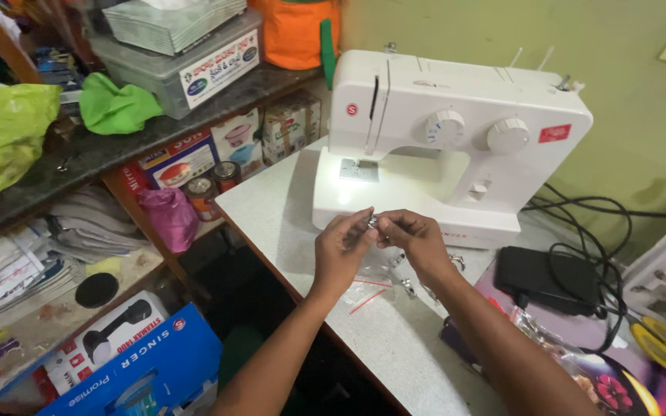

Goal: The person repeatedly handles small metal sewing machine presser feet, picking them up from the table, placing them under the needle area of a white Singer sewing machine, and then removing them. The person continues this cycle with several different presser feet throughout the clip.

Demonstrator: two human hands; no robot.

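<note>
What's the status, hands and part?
Left hand, right hand pinch small silver metal part. White sewing machine behind. Nothing between.

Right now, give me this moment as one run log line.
left hand: pinches small metal part | right hand: pinches same part | below: clear bags on table | behind: white sewing machine

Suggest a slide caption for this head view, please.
Left hand and right hand pinch a small metal part before a white sewing machine.

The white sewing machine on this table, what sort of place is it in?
Probably a small sewing workshop or a shop's back room. The white plastic sewing machine stands on a pale speckled table, beside dark shelves crowded with boxed goods, while both hands pinch a small metal part.
</note>
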